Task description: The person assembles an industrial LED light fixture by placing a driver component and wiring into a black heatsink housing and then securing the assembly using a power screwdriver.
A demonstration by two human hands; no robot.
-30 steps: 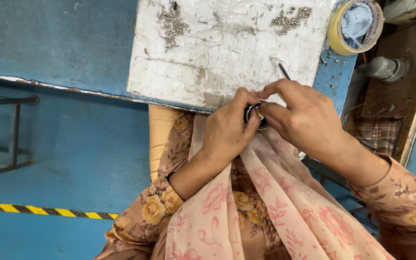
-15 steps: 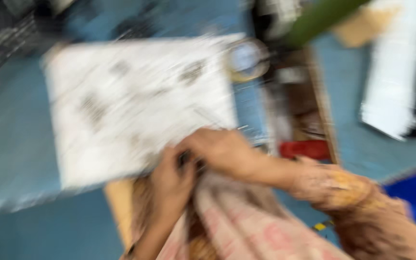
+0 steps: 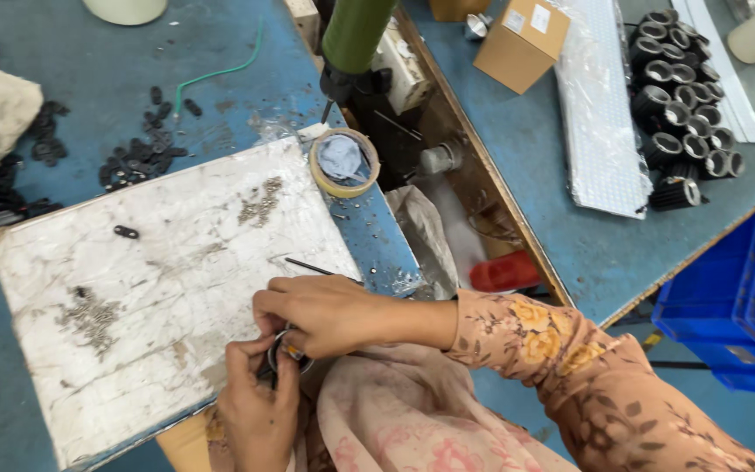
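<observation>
Both hands meet at the near edge of a worn white board [image 3: 159, 262]. My left hand [image 3: 255, 411] grips a small round black part with a metal ring [image 3: 283, 354] from below. My right hand [image 3: 325, 310] closes over the same part from above, fingers pinched on it. Two heaps of tiny metal screws [image 3: 89, 315] [image 3: 259, 203] lie on the board, along with a small black piece [image 3: 126, 232]. A thin dark tool [image 3: 312, 266] rests on the board just beyond my right hand.
A tape roll [image 3: 344, 163] sits at the board's far corner. Small black parts [image 3: 137, 157] are scattered on the blue table. To the right lie a cardboard box [image 3: 521, 42], a plastic-wrapped strip [image 3: 603, 122], rows of black cylindrical housings [image 3: 683, 105] and a blue crate [image 3: 744, 297]. A red object [image 3: 504, 273] lies in the gap.
The view has swung up and right, bringing the whole bench into sight. Both hands stay together on the small round part at the board's edge.
</observation>
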